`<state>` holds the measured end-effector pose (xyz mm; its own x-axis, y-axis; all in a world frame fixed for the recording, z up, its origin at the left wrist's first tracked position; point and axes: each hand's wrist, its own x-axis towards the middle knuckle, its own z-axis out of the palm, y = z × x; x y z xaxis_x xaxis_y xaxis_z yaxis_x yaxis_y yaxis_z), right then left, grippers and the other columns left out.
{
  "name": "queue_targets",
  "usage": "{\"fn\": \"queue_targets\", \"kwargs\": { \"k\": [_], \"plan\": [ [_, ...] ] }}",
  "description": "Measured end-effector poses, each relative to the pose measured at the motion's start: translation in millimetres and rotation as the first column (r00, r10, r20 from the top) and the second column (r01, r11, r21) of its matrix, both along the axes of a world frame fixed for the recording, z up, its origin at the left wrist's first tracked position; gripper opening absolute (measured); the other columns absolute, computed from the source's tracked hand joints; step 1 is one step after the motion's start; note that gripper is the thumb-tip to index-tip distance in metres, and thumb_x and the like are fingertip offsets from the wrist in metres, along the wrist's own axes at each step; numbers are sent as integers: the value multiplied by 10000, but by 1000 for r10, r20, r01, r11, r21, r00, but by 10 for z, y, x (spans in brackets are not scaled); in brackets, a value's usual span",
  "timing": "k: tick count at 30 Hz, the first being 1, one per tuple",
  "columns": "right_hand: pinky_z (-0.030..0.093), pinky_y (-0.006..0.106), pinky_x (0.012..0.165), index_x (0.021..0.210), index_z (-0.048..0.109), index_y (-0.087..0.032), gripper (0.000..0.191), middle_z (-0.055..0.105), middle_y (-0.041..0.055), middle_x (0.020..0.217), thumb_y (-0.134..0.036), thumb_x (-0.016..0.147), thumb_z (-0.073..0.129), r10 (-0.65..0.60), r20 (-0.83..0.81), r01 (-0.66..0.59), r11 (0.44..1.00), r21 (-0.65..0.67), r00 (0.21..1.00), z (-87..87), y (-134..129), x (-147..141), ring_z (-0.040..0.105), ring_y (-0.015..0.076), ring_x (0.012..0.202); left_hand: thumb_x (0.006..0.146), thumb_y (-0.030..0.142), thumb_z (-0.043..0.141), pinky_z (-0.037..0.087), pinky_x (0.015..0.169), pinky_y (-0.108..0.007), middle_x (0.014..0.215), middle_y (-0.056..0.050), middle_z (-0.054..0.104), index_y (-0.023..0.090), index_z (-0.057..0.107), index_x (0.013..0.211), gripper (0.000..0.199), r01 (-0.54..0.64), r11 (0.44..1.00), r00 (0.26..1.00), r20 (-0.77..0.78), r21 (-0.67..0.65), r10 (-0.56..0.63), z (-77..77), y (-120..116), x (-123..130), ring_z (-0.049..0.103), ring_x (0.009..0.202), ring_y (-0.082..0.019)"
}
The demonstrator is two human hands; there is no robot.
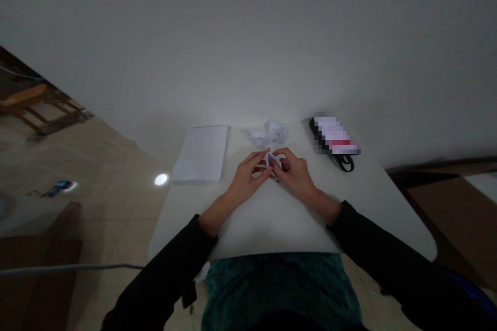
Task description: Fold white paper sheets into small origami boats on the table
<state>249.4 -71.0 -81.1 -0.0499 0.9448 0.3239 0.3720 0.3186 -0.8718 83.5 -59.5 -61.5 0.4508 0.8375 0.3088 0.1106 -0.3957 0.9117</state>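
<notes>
Small folded white paper (273, 164) was pinched at centre between the fingertips of 2 hands, left hand (245, 176) and right hand (295, 173) both grasping; a close pinch suited crisp creasing. Crumpled paper (267, 132) lay just ahead, paper stack (201, 154) ahead-left, blurred black packet (334, 139) ahead-right, on white table (272, 222).

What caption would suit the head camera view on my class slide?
Left hand and right hand hold folded white paper above a white table, crumpled paper beyond.

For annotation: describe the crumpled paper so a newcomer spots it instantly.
At the far edge of the white table, the crumpled white paper lies between a flat paper stack and a blurred black object. Unlike the stack, it is wadded up.
</notes>
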Motion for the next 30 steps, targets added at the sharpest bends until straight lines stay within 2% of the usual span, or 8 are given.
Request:
{"fn": "queue_targets", "kwargs": {
  "k": [4, 10, 17, 20, 23, 25, 30],
  "plan": [
    [431, 199, 439, 1055, 534, -219, 191, 628, -45, 562, -324, 896, 519, 2, 8, -2, 1000, 2, 1000, -13, 12, 4, 572, 119, 419, 904, 312, 580, 595, 828, -312, 1207, -108, 536, 196, 594, 1250, 365, 23, 1000, 1000, 0, 18, -23, -23, 5, -3, 645, 966, -170],
    [406, 192, 388, 1058, 536, -212, 205, 620, -46, 562, -317, 884, 514, 0, -10, 0, 1000, -16, 1000, -3, 4, -10, 572, 123, 397, 911, 274, 569, 580, 814, -296, 1227, -113, 560, 233, 437, 1397, 506, -5, 998, 1000, -8, 67, 5, -61, 9, -7, 623, 978, -163],
    [490, 237, 410, 1070, 553, -194, 251, 632, -34, 569, -367, 892, 521, 46, -217, -66, 994, -86, 975, 56, -15, -25, 620, 154, 430, 885, 268, 602, 573, 759, -286, 1174, -107, 598, 187, 518, 1180, 318, 8, 996, 988, 154, -88, 6, -66, 21, -1, 646, 955, -172],
    [544, 269, 441, 1067, 544, -199, 276, 655, -26, 612, -393, 871, 552, 96, -380, -153, 981, -121, 920, 45, 8, -25, 660, 169, 489, 877, 269, 608, 574, 718, -285, 1093, -94, 636, 175, 533, 1136, 286, 43, 987, 980, 197, -153, -12, -58, 37, -1, 659, 874, -162],
    [571, 287, 458, 1049, 531, -203, 289, 676, -16, 644, -385, 835, 595, 122, -497, -217, 966, -138, 859, 40, 35, -23, 695, 189, 546, 856, 245, 626, 568, 726, -288, 1214, -109, 601, 186, 520, 1121, 291, 23, 985, 970, 242, -170, 19, -38, 46, 0, 655, 893, -160],
    [579, 291, 468, 1035, 525, -205, 293, 691, -8, 669, -372, 813, 617, 137, -541, -248, 959, -137, 829, 50, 48, -19, 706, 195, 571, 846, 235, 629, 563, 735, -292, 1276, -116, 573, 193, 505, 1102, 288, -4, 984, 963, 265, -179, 52, -21, 48, 1, 655, 916, -164],
    [606, 318, 536, 1015, 512, -224, 335, 716, 4, 739, -418, 787, 660, 170, -548, -291, 946, -141, 819, 77, 68, 3, 712, 188, 631, 836, 261, 629, 532, 780, -288, 1189, -115, 636, 190, 510, 1065, 268, -78, 976, 966, 227, -205, 125, -15, 67, -3, 645, 958, -178]
  ]
}}
